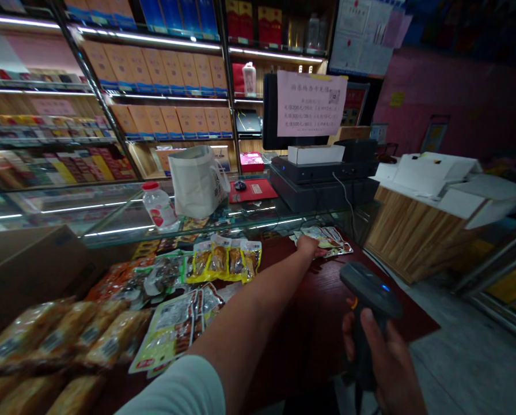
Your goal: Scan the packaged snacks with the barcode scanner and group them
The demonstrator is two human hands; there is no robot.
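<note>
My left hand (308,246) reaches across the dark red tabletop (301,300) to the far side, its fingers closed on flat snack packets (333,239); the fingertips are partly hidden. In my right hand (390,360) is a dark barcode scanner (370,291), held by its handle, with a blue light on top and its head pointing forward and left. Left of my forearm lie white-and-green snack packets (167,328) and yellow-edged clear food packs (226,259). Wrapped bread-like packs (106,331) are lined up at the near left.
A cardboard box (33,259) stands at the left. On the glass counter behind are a red-capped bottle (158,204), a white bag (195,181), a mouse (239,185) and a monitor covered by a paper sign (312,106). White boxes top a wooden stand (407,230) at right.
</note>
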